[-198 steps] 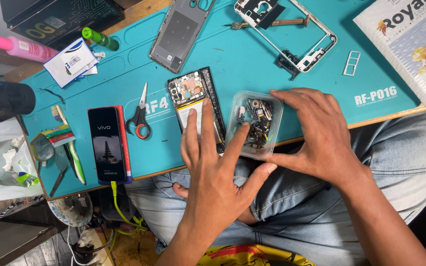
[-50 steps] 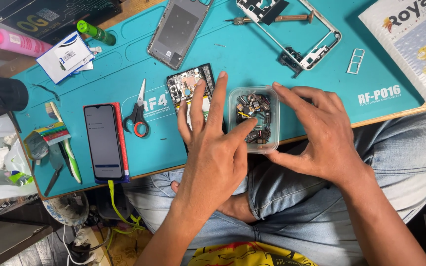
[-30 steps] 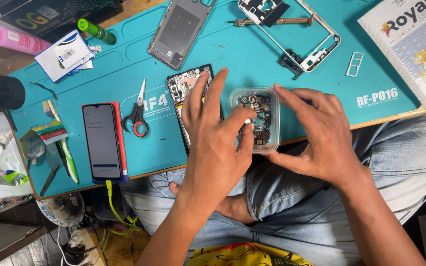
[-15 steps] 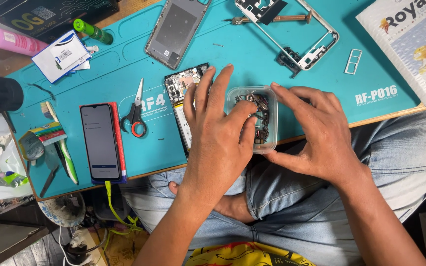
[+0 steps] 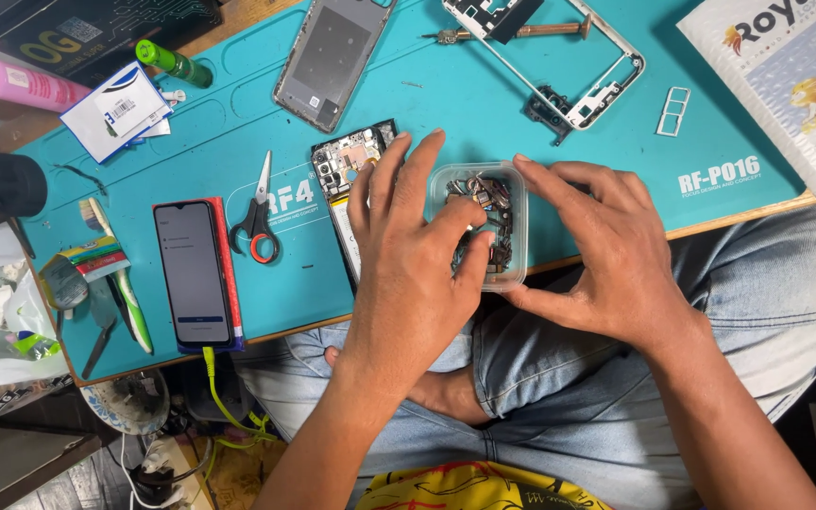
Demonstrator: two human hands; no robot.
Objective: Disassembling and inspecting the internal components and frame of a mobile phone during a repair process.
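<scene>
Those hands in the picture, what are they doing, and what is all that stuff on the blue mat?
The picture comes from a camera worn on a person's head, looking down, so you see that person's own two hands and their knees in jeans below. The right hand steadies a small clear plastic box full of tiny metal parts at the edge of the teal mat. The left hand dips its fingers into the box and also covers part of an opened phone whose insides show.

Also on the mat: a whole phone with its screen lit, on a yellow cable, small scissors with one red loop, a grey phone back cover, an empty phone frame, and a toothbrush at the left.
</scene>
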